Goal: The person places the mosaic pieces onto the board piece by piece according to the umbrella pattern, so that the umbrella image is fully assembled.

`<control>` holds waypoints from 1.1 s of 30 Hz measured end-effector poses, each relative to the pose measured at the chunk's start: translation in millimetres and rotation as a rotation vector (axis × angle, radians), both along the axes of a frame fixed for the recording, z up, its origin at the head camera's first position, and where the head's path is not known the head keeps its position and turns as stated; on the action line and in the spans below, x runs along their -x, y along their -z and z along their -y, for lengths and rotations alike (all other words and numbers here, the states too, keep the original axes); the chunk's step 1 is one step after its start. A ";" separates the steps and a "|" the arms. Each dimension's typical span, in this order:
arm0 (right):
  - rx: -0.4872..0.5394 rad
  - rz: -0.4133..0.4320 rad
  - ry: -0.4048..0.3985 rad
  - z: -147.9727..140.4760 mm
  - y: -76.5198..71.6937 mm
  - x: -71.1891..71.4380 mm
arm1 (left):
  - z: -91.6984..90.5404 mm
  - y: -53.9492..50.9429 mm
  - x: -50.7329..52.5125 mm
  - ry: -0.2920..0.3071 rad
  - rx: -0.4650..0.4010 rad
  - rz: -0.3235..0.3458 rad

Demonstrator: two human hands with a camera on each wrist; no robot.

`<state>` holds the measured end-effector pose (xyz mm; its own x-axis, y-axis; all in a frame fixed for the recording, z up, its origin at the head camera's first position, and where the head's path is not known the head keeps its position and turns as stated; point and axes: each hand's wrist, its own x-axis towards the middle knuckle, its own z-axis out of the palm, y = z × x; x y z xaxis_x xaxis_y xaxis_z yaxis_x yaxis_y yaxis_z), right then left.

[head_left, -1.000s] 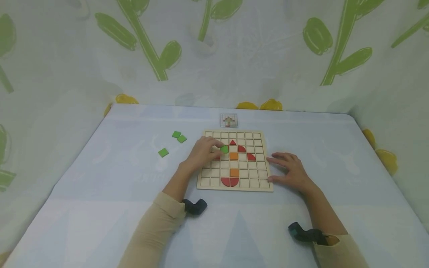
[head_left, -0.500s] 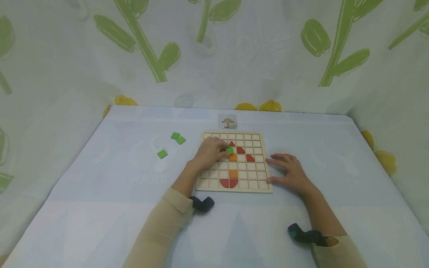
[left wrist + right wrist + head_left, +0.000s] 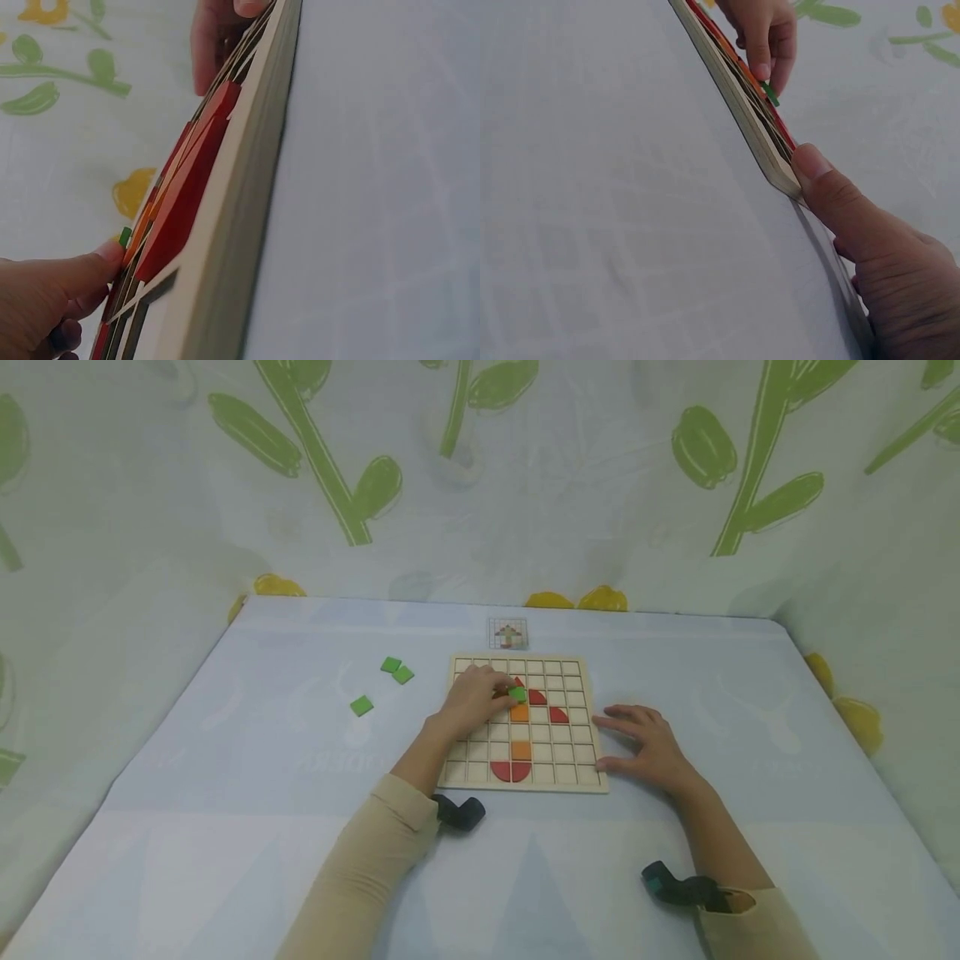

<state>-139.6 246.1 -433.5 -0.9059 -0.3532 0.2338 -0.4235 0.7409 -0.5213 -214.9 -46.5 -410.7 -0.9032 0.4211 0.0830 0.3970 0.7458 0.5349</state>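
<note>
Two red quarter-circles occupy the nearest row of the wooden board. The right hand, fingers spread and gripping nothing, touches the board's right edge with its thumb. The left hand pinches a green tile between thumb and finger, just beyond the farther orange square. Three loose green tiles lie left; a pattern card lies past the board.

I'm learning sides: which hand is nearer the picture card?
Left. The left hand is in front of the picture card; the right hand is farther off, to its front-right.
</note>
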 end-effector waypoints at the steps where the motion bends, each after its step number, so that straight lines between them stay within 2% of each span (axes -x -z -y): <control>1: 0.001 0.003 0.001 0.1 0.1 0.2 | -0.1 0.8 0.9 0.002 -0.001 -0.002; 8: -0.007 0.025 0.013 1.7 0.4 0.8 | 0.1 0.5 2.0 0.008 0.002 0.008; 14: -0.006 0.028 0.023 2.4 0.4 0.1 | -0.2 -0.1 2.2 0.022 0.004 -0.022; 23: -0.013 0.002 0.010 0.4 0.5 1.0 | -1.0 3.8 3.3 0.013 -0.035 -0.026; 33: -0.018 0.004 0.013 -0.9 2.9 1.1 | 7.2 2.7 -0.7 -0.022 -0.072 0.023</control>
<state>-140.7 247.0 -436.4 -0.9114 -0.3453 0.2239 -0.4115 0.7559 -0.5092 -214.3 -53.7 -413.4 -0.9142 0.3947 0.0917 0.3679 0.7138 0.5959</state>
